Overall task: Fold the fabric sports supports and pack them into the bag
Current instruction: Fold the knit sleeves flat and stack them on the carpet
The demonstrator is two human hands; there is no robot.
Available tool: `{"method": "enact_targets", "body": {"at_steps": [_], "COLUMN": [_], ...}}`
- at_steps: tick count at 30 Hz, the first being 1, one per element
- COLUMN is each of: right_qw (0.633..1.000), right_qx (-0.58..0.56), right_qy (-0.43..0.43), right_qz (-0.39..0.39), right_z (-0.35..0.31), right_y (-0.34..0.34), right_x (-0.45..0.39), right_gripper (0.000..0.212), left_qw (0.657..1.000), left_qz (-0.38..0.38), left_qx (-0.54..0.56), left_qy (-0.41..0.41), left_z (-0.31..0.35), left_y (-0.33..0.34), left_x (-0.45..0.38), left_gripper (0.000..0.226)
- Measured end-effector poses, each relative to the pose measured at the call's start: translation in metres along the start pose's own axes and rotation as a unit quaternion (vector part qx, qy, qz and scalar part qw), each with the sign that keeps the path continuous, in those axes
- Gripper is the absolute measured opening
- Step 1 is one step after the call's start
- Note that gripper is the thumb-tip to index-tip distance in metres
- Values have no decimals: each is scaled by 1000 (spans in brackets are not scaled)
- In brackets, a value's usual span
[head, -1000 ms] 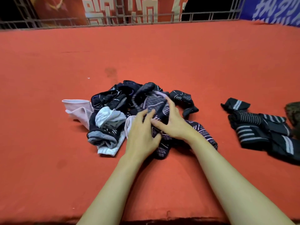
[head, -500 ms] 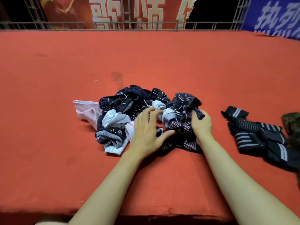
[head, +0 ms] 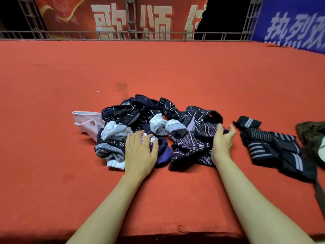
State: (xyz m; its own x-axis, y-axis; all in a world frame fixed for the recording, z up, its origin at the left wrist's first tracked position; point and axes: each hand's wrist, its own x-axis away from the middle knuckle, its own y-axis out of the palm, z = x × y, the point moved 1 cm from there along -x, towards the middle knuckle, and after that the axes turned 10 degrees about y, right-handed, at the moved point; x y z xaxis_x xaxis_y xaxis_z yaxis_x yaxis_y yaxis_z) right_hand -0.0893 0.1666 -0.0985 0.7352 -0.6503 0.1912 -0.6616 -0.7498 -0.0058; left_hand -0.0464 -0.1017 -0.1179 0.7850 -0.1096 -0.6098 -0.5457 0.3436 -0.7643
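Note:
A tangled pile of fabric sports supports (head: pixel 140 118), dark navy, grey and white, lies mid-table on the red cloth. A pink support (head: pixel 86 122) sticks out at the pile's left. My left hand (head: pixel 140 152) rests flat on the pile's near side, fingers spread. My right hand (head: pixel 222 143) stands on its edge at the right side of a dark purple-patterned support (head: pixel 190 147), with the thumb over the fabric and the fingers behind it. Further right lie dark striped supports (head: pixel 274 147), laid flat. A dark mottled bag (head: pixel 311 131) shows partly at the right edge.
The red table cloth (head: pixel 158 73) stretches far back to a metal railing (head: pixel 123 35) with red and blue banners behind it. The table's near edge (head: pixel 175 235) runs under my forearms. A dark strap (head: pixel 319 196) hangs at the right edge.
My right hand has moved to the right, drawing the purple-patterned support out of the pile and spreading it. My left hand has stayed pressed on the pile.

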Motion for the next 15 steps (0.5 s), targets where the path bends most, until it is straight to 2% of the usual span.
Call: {"method": "enact_targets", "body": {"at_steps": [2, 4, 5, 7, 9, 12, 15], "right_qw": [993, 963, 946, 927, 915, 898, 890], "right_qx": [53, 161, 212, 281, 321, 366, 389], "right_qy": [-98, -214, -243, -249, -245, -243, -235], "right_qz": [-33, -35, -21, 3, -7, -31, -35], "right_z": [-1, 5, 9, 15, 19, 20, 19], "right_y": [0, 5, 9, 15, 20, 25, 30], "right_x": [12, 21, 23, 22, 18, 10, 12], "right_gripper": [77, 76, 73, 63, 56, 57, 59], "left_qw": [1000, 1000, 1000, 1000, 1000, 999, 997], "left_qz": [2, -1, -2, 1, 15, 33, 38], "left_qx": [6, 6, 5, 0, -4, 32, 64], "left_qy": [-12, -19, -21, -23, -21, 6, 35], "left_z": [1, 1, 1, -1, -2, -9, -14], "left_y": [2, 3, 4, 7, 11, 18, 19], "left_x": [1, 1, 1, 2, 2, 0, -3], "left_gripper": [50, 50, 49, 47, 42, 34, 35]}}
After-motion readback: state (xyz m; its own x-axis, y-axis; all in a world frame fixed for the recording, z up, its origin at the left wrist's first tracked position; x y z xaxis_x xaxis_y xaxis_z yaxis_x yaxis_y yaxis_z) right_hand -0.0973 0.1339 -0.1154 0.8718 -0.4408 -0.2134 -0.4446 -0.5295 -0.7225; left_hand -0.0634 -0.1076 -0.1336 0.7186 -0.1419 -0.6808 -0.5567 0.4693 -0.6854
